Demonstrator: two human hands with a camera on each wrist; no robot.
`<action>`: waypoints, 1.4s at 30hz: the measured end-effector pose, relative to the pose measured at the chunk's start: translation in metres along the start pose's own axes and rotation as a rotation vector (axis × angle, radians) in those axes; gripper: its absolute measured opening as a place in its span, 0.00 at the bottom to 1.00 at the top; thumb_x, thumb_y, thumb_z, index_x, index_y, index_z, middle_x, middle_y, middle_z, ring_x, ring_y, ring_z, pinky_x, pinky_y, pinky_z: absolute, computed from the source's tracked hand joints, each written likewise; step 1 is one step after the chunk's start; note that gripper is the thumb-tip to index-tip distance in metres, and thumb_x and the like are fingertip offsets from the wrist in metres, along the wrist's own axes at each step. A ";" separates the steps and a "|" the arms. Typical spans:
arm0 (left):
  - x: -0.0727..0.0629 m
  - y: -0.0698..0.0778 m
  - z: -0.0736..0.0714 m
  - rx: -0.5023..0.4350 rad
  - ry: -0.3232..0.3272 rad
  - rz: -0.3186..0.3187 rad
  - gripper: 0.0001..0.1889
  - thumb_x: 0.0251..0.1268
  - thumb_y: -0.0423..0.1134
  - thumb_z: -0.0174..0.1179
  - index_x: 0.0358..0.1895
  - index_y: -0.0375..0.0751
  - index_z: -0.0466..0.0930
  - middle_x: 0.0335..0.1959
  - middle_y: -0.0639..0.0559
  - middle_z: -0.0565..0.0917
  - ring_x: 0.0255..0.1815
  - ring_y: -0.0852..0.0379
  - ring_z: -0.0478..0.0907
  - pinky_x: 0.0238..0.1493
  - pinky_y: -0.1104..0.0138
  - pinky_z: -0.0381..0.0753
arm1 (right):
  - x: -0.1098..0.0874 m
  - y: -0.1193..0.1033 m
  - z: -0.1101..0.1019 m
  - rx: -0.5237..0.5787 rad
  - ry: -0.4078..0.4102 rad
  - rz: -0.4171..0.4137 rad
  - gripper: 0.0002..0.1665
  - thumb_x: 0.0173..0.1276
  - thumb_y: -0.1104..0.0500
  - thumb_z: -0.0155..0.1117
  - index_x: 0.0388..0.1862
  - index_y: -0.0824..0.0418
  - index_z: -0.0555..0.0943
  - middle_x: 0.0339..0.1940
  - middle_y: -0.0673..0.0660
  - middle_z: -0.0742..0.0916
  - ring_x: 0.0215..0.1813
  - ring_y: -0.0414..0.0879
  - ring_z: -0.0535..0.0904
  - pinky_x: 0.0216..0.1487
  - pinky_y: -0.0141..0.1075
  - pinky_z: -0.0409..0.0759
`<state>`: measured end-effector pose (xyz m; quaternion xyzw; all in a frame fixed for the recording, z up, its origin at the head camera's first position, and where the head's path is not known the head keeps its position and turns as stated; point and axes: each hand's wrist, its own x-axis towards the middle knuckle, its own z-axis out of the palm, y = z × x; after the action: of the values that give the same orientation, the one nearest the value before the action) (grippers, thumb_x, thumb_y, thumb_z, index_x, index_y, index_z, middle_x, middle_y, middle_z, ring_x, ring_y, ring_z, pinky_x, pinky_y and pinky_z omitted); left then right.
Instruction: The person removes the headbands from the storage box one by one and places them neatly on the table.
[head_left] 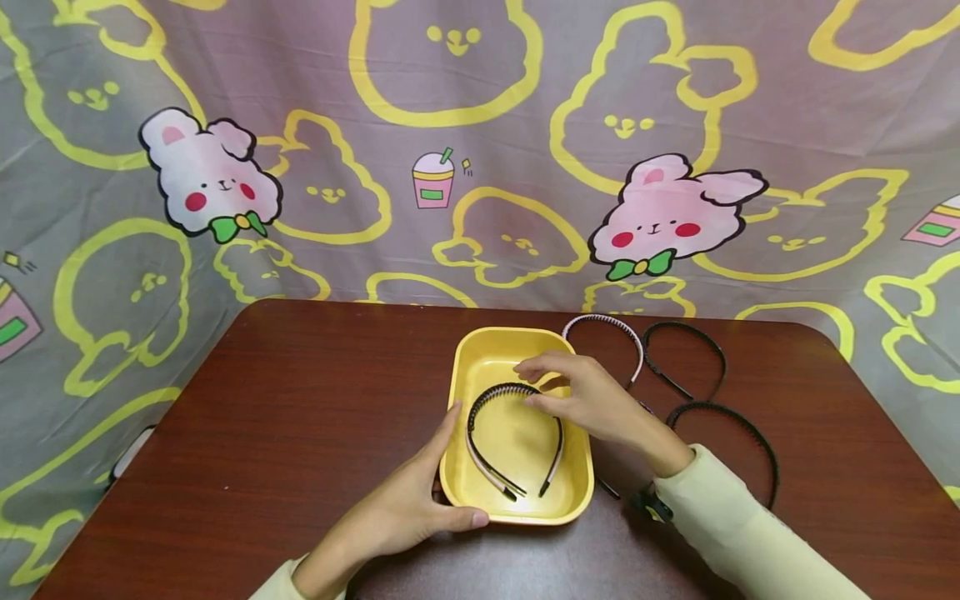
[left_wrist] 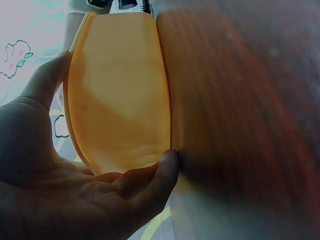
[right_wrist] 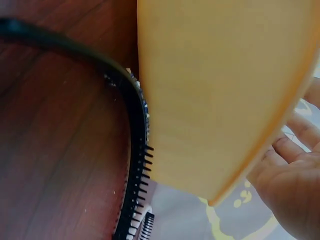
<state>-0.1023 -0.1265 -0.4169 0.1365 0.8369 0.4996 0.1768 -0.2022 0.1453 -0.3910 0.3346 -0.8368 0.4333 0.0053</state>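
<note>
A yellow plastic basin (head_left: 517,518) sits on the table, and my left hand (head_left: 401,504) grips its near left corner. The thumb lies at the front rim, the fingers along the left side; the left wrist view shows them spread against the outer wall. Inside the basin lie a black toothed headband (head_left: 480,454) and a pink one (head_left: 480,468), overlapping, tips toward me. My right hand (head_left: 577,392) hovers over the basin's right side, fingers loosely bent above the headbands' curved top and holding nothing. Its forearm hides part of the table at right.
Right of the basin lie a pink headband (head_left: 633,337), a black headband (head_left: 701,332) and another black headband (head_left: 761,437). A toothed headband with glittery trim (right_wrist: 134,125) lies close against the basin's right wall, mostly under the right arm. A patterned curtain (head_left: 495,242) hangs behind the table.
</note>
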 end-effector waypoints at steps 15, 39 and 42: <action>-0.001 0.000 0.000 0.004 0.005 0.017 0.69 0.52 0.51 0.82 0.88 0.59 0.36 0.87 0.44 0.49 0.85 0.45 0.52 0.82 0.42 0.51 | 0.021 0.007 0.011 -0.038 -0.087 0.028 0.19 0.67 0.70 0.72 0.57 0.69 0.85 0.52 0.65 0.90 0.53 0.57 0.85 0.55 0.51 0.87; 0.001 0.000 0.000 0.011 0.002 0.001 0.69 0.51 0.52 0.82 0.87 0.61 0.35 0.88 0.46 0.47 0.85 0.45 0.50 0.83 0.42 0.50 | 0.037 0.016 0.017 -0.157 -0.144 0.080 0.19 0.66 0.71 0.70 0.56 0.67 0.86 0.48 0.60 0.91 0.53 0.54 0.85 0.57 0.52 0.84; 0.001 0.000 0.000 0.003 0.001 0.000 0.69 0.51 0.51 0.82 0.87 0.60 0.35 0.88 0.46 0.47 0.85 0.46 0.50 0.83 0.42 0.49 | 0.038 0.017 0.018 -0.175 -0.147 0.078 0.20 0.65 0.72 0.70 0.56 0.67 0.86 0.47 0.59 0.91 0.52 0.54 0.85 0.56 0.51 0.84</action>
<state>-0.1030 -0.1268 -0.4172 0.1365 0.8377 0.4987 0.1760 -0.2358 0.1175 -0.4032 0.3309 -0.8820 0.3328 -0.0438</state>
